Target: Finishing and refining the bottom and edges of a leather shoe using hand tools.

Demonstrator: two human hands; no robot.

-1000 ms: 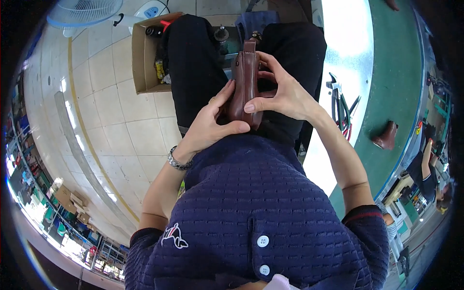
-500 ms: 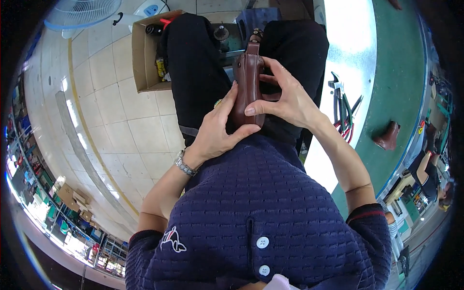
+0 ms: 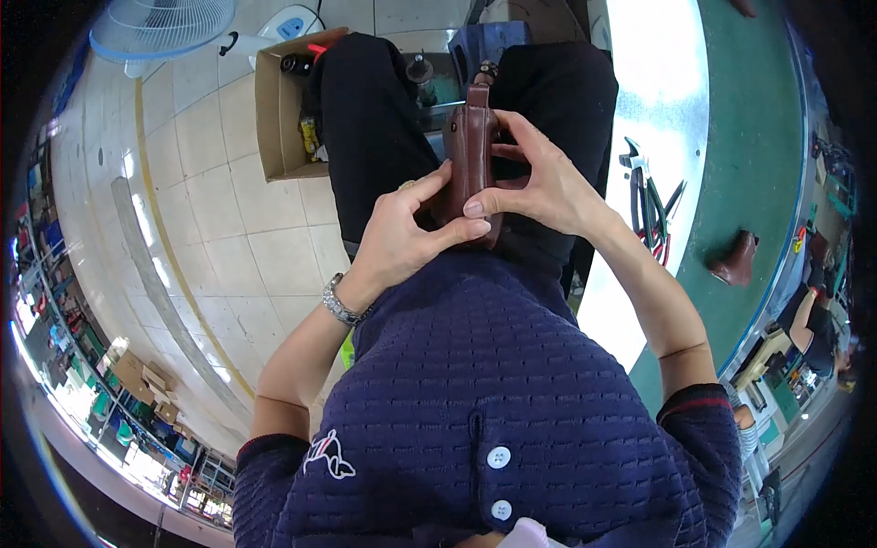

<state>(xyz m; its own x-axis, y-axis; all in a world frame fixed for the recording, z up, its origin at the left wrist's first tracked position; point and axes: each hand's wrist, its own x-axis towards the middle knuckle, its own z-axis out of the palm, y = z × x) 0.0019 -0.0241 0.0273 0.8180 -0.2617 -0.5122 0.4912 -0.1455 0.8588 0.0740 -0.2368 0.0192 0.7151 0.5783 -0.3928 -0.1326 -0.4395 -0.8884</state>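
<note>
in our lap: we have a brown leather case (image 3: pixel 470 151) between our thighs (image 3: pixel 370 119), strap end pointing away from us
left grip: our left hand (image 3: pixel 402 236) is closed around its left side, thumb across the near end
right grip: our right hand (image 3: pixel 546 187) clamps its right side, thumb pressed on top
to our right: we see hand tools (image 3: pixel 637 194) and a brown leather piece (image 3: pixel 736 258)

Lower left side of brown case (image 3: pixel 471 151) partly hidden by my left grip (image 3: pixel 399 233). Fingertips of my right grip (image 3: pixel 544 187) lost behind case. Fan (image 3: pixel 164 27) and table (image 3: pixel 749 164) cut by top edge. My leg (image 3: pixel 365 128) covers part of cardboard box (image 3: pixel 272 119). Far-left shelves (image 3: pixel 68 361) too small to make out. Co-worker (image 3: pixel 813 333) near right rim blurred.
</note>
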